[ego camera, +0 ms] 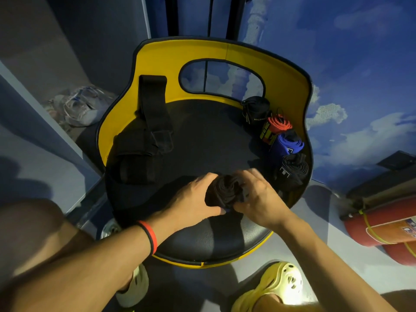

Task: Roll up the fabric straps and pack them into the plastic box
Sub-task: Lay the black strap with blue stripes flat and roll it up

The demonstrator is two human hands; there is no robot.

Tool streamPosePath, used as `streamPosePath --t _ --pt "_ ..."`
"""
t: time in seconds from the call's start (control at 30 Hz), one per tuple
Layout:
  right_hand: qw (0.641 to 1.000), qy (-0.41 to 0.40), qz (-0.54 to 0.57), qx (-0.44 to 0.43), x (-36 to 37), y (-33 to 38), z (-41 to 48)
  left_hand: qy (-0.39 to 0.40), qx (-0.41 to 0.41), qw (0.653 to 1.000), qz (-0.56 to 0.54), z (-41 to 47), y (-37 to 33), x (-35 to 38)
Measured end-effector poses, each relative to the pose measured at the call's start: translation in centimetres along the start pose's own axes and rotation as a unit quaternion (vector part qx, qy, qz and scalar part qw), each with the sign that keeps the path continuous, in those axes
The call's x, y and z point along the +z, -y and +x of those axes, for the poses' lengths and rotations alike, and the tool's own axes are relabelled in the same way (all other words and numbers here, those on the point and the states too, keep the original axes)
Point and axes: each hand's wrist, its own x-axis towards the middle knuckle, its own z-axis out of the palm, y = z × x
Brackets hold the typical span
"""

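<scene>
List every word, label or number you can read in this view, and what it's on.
No text is sharp enough to quote.
Far black roll: small white print, too small.
Red roll: yellow lettering on black band, blurred.
Blue roll: white tag, unreadable.
Near black roll: white square tag, unreadable.
Fire extinguisher: stickers, blurred.
Held strap, in left hand and right hand: no print visible.
</scene>
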Motion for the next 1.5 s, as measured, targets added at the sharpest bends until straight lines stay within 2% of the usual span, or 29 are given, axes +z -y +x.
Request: streamPosePath --t 0.1,0.23,0.4,0.57,0.87,1.03,1.2,1.33,1.4,1.5 --pt "0.996 -0.066 0.019 0.056 0.6 -0.6 -0.3 -0.017 -0.018 0.999 -0.027 0.4 0.1 0.4" --pt "0.995 -0.026 0.073 0.066 1.3 -0.7 -0.5 -0.028 -0.013 0.999 -0.037 0.3 -0.4 1.2" --pt "0.987 -0.013 0.131 0.088 0.6 0.4 -0.8 -0.062 -0.021 0.998 -0.018 0.3 -0.8 1.8" --pt "0.991 -0.013 0.124 0.054 0.4 0.4 -0.9 -0.093 -0.023 0.995 -0.007 0.2 -0.9 2.5" --pt "0.994 -0.004 0.096 0.048 0.7 -0.4 -0.1 -0.111 -0.036 0.992 0.038 0.7 -1.0 3.5" --pt "0.992 0.006 0.121 0.041 0.9 -1.1 -0.4 -0.112 -0.049 0.992 0.043 0.9 -1.0 4.0" --pt "1.000 0.025 -0.015 -0.002 1.4 -0.2 0.0 -0.132 -0.075 0.988 0.029 0.3 -0.3 4.1" --pt "0.988 0.042 -0.146 -0.036 0.9 0.8 0.7 -0.124 -0.098 0.987 0.024 0.0 -0.6 4.3" --pt "0.983 0.063 -0.165 -0.043 0.1 0.7 1.1 -0.122 -0.107 0.986 0.025 0.1 -0.9 4.2" --pt "0.987 0.086 -0.134 -0.025 -0.5 0.8 1.3 -0.125 -0.106 0.986 0.015 0.2 -1.3 4.0"
